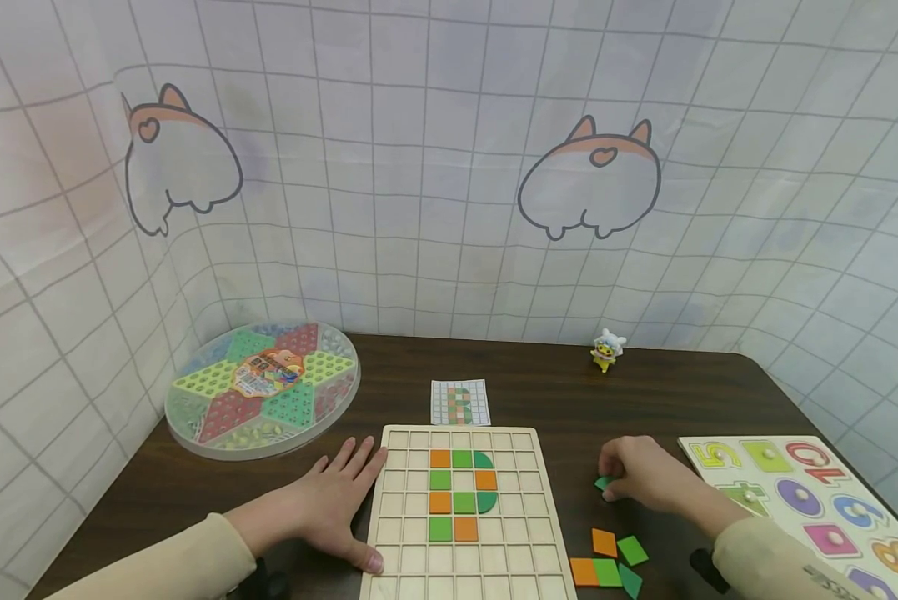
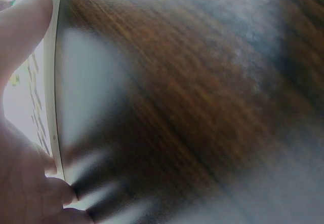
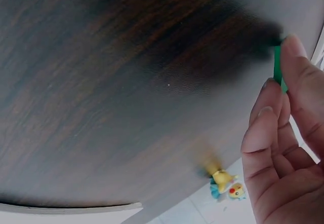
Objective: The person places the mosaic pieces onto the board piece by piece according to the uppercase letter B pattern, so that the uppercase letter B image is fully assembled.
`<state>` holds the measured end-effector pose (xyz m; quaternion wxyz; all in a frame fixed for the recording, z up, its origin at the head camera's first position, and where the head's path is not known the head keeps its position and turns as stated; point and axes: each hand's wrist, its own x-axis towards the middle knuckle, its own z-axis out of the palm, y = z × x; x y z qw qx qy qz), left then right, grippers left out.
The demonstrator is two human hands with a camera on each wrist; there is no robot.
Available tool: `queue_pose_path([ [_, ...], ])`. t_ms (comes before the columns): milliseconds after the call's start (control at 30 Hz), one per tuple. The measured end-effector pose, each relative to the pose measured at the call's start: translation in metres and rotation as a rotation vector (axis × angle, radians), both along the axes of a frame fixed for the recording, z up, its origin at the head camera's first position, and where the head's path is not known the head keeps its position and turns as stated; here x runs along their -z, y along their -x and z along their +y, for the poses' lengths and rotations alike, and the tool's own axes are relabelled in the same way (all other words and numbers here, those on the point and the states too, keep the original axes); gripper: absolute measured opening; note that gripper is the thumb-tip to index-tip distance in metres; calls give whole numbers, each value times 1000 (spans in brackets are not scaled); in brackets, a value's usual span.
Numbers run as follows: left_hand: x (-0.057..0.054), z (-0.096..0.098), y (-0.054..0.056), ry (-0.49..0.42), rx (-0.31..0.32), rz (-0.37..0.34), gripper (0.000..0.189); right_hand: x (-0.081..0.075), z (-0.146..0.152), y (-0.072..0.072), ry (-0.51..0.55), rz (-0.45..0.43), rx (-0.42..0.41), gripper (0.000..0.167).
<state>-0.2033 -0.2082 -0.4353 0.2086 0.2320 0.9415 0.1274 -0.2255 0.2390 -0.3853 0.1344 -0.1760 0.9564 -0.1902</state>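
My left hand point(image 1: 336, 500) lies spread at the left edge of a wooden grid board point(image 1: 407, 575), its thumb on the rim and fingertips by the upper edge. Green and orange tiles fill several cells, with rounded dark green tiles point(image 1: 486, 502) on the right of the pattern. Right of the board, my right hand point(image 1: 644, 475) pinches a dark green tile point(image 3: 277, 67) between thumb and fingers, close over the table. Below that hand lie loose tiles: an orange square point(image 1: 604, 542), a bright green square point(image 1: 632, 550), a dark green piece point(image 1: 629, 581) and others.
A pattern card point(image 1: 459, 403) lies beyond the board's far edge. A round Chinese checkers set point(image 1: 264, 387) sits at the back left, a small yellow figurine point(image 1: 607, 350) at the back right. The number puzzle board point(image 1: 794, 500) occupies the right side, near my right forearm.
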Motion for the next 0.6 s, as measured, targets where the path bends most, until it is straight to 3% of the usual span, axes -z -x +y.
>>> queue_pose_path([
  [300,1,0,1,7,6,-1,145,-8,-7,-6,95,5,-20,21],
  [533,1,0,2,11,3,-10,145,-11,-36,-15,223,-28,-52,8],
  [600,-5,2,-1,19,2,-11,143,-9,-46,-18,258,-40,-70,7],
])
